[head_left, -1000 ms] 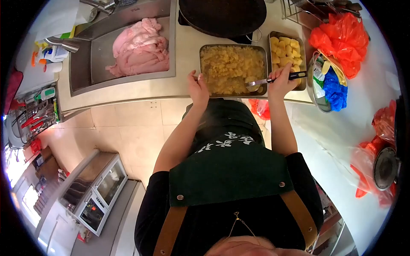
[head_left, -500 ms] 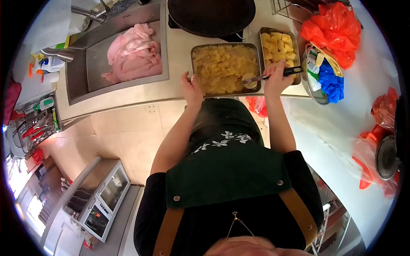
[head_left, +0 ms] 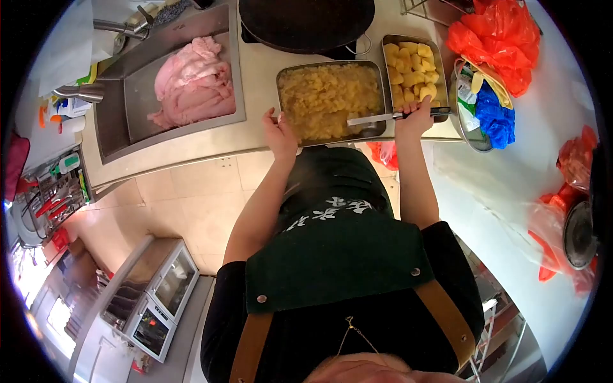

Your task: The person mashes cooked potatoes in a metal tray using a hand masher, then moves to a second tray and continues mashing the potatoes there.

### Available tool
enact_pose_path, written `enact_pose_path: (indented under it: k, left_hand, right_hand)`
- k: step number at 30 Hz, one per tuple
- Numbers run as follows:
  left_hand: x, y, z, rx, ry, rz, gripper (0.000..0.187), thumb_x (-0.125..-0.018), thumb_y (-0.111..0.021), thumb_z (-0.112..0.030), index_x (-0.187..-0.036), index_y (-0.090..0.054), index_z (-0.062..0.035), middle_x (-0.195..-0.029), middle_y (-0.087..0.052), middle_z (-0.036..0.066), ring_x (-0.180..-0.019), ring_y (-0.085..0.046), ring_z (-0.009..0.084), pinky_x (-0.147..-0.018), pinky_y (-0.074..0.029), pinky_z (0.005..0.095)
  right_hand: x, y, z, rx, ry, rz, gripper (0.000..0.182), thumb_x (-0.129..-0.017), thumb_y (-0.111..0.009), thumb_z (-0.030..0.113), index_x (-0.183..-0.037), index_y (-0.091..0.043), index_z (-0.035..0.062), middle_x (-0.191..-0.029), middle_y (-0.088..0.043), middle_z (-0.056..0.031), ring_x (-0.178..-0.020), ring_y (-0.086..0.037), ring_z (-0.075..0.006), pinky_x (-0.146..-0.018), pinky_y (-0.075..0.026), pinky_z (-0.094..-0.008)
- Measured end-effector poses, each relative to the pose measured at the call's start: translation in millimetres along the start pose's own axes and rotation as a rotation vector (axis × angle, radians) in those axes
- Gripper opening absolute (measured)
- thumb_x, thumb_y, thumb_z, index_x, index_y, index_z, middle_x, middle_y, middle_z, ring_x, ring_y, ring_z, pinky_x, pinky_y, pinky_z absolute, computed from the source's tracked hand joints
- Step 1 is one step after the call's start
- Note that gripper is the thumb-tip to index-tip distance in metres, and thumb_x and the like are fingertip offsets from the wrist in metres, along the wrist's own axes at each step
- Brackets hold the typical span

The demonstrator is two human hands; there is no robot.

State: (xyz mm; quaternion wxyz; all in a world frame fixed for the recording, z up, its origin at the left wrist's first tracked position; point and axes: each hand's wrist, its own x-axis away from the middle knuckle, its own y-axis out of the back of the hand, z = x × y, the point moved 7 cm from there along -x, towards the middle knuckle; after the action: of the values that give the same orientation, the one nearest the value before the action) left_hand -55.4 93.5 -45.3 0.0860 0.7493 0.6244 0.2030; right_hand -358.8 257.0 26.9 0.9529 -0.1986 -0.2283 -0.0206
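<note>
My right hand [head_left: 415, 120] is closed around the black handle of a flat-bladed metal tool [head_left: 373, 119]. Its blade lies across the lower right part of a metal tray [head_left: 385, 102] filled with chunky yellow mash [head_left: 329, 96]. At the tray's left rim is my left hand [head_left: 281, 135], with thumb and fingers apart and fingertips right by the edge. Just beyond my right hand stands a smaller metal tray [head_left: 440, 60] of peeled yellow chunks [head_left: 412, 67] that look like potato.
A steel sink [head_left: 137, 89] on the left holds pink raw meat [head_left: 198, 83]. Behind the tray sits a large dark round pan [head_left: 306, 22]. To the right are a bowl [head_left: 480, 145] holding blue and green plastic, and red plastic bags [head_left: 501, 48].
The tool's blade has moved left over the mash and now shows its long, flat length. My left hand has shifted slightly left. The view has shifted a little.
</note>
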Motion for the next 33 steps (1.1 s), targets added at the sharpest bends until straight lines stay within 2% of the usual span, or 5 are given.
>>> enact_pose_path:
  k: [5, 11, 14, 21, 33]
  left_hand:
    - [0, 2, -3, 0.006, -0.049, 0.012, 0.029, -0.096, -0.043, -0.015, -0.120, -0.040, 0.0016, -0.102, -0.052, 0.014, -0.084, -0.050, 0.0194, -0.073, -0.042, 0.0303]
    - [0, 4, -7, 0.011, -0.082, -0.090, 0.033, -0.093, -0.051, -0.020, -0.117, -0.045, 0.0022, -0.084, -0.054, 0.012, -0.073, -0.052, 0.0219, -0.066, -0.043, 0.0333]
    - [3, 4, -12, -0.025, -0.043, 0.007, 0.029, -0.097, -0.042, -0.015, -0.120, -0.040, 0.0029, -0.109, -0.049, 0.016, -0.092, -0.050, 0.0212, -0.080, -0.042, 0.0310]
    - [0, 5, -15, -0.033, -0.016, 0.002, 0.033, -0.097, -0.044, -0.020, -0.120, -0.041, 0.0045, -0.108, -0.051, 0.018, -0.090, -0.052, 0.0227, -0.078, -0.043, 0.0329]
    - [1, 4, -14, -0.036, 0.010, 0.008, 0.034, -0.097, -0.043, -0.020, -0.120, -0.041, 0.0039, -0.109, -0.051, 0.019, -0.089, -0.052, 0.0242, -0.078, -0.042, 0.0334]
  right_hand:
    - [25, -30, 19, 0.045, 0.065, 0.107, 0.038, -0.091, -0.056, 0.031, -0.066, -0.035, 0.0116, -0.054, -0.033, 0.0004, -0.049, -0.033, -0.0123, -0.048, -0.032, -0.0294]
    - [61, -52, 0, 0.167, 0.218, 0.254, 0.026, -0.092, -0.056, 0.020, -0.075, -0.041, 0.0066, -0.052, -0.043, -0.0026, -0.044, -0.042, -0.0128, -0.043, -0.037, -0.0278]
    - [82, -62, -14, 0.278, 0.298, 0.417, 0.025, -0.092, -0.056, 0.020, -0.077, -0.045, 0.0043, -0.055, -0.047, -0.0025, -0.045, -0.044, -0.0100, -0.044, -0.037, -0.0254]
    - [99, -66, -40, 0.291, 0.356, 0.678, 0.020, -0.091, -0.057, 0.016, -0.081, -0.048, 0.0017, -0.057, -0.050, -0.0019, -0.047, -0.047, -0.0094, -0.045, -0.039, -0.0245]
    - [31, -87, 18, 0.026, 0.162, 0.359, 0.030, -0.093, -0.055, 0.024, -0.075, -0.038, 0.0077, -0.050, -0.036, -0.0009, -0.042, -0.037, -0.0134, -0.042, -0.035, -0.0300]
